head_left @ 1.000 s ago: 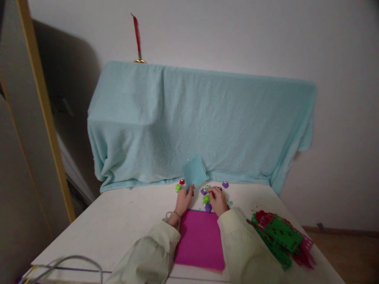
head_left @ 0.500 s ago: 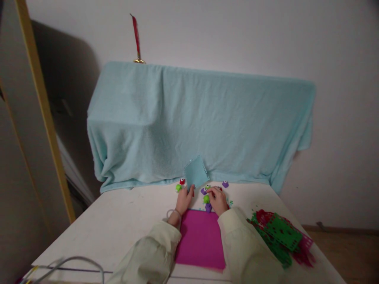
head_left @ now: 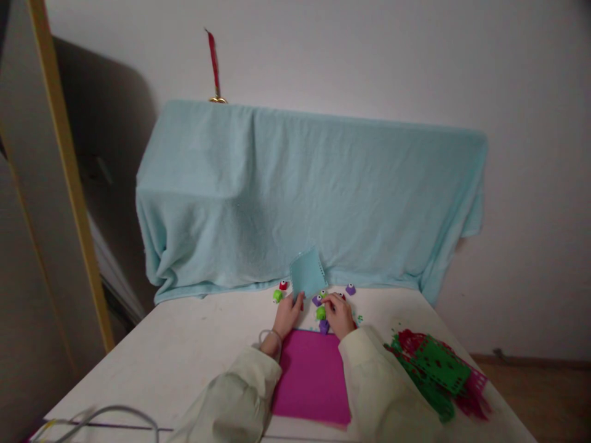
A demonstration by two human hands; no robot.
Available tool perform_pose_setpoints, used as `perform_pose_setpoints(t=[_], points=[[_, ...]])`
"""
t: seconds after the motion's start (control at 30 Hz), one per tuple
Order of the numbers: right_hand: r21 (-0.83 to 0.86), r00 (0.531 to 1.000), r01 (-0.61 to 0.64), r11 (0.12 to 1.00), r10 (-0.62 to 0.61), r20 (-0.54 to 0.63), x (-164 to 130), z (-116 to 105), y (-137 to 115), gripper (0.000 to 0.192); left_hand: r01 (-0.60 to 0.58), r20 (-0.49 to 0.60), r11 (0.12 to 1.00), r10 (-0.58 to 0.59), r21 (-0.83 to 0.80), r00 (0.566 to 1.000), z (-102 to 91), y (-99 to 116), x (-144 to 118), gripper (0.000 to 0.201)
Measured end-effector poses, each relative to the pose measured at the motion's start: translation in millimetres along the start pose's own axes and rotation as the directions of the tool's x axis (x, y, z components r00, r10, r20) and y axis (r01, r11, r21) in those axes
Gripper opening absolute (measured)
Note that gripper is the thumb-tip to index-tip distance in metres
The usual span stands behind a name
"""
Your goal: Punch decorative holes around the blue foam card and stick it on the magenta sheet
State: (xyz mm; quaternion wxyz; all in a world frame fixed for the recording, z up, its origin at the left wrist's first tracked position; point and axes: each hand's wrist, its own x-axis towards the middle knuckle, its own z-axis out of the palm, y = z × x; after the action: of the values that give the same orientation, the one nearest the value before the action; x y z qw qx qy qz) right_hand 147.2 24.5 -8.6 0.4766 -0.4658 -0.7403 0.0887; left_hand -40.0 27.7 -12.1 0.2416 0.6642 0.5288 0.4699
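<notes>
White table (head_left: 184, 351): blue sheet (head_left: 308, 275) pinched upright above left hand (head_left: 287, 315).

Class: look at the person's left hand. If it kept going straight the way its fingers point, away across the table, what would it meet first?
The left hand already touches the light blue sheet; past it, probably the draped blue cloth, though depth is unclear.

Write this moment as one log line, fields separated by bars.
left hand: holds light blue punched paper sheet | right hand: on small green plastic punch | magenta paper sheet: flat on table
</notes>
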Motion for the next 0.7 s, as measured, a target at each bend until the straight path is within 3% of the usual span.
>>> perform_pose_setpoints(t=[0.43,0.7], points=[[-0.007,1.0,-0.003,1.0,0.003,-0.002,-0.9,0.5,-1.3,0.023,0.092,0.002,0.991,-0.092,-0.095,0.996,2.7,-10.7,3.0,0.048],[0.003,1.0,0.006,1.0,-0.006,-0.002,0.7,1.6,-0.3,0.023,0.167,0.014,0.957,-0.168,-0.236,0.986,8.0,-21.1,9.0,0.045]])
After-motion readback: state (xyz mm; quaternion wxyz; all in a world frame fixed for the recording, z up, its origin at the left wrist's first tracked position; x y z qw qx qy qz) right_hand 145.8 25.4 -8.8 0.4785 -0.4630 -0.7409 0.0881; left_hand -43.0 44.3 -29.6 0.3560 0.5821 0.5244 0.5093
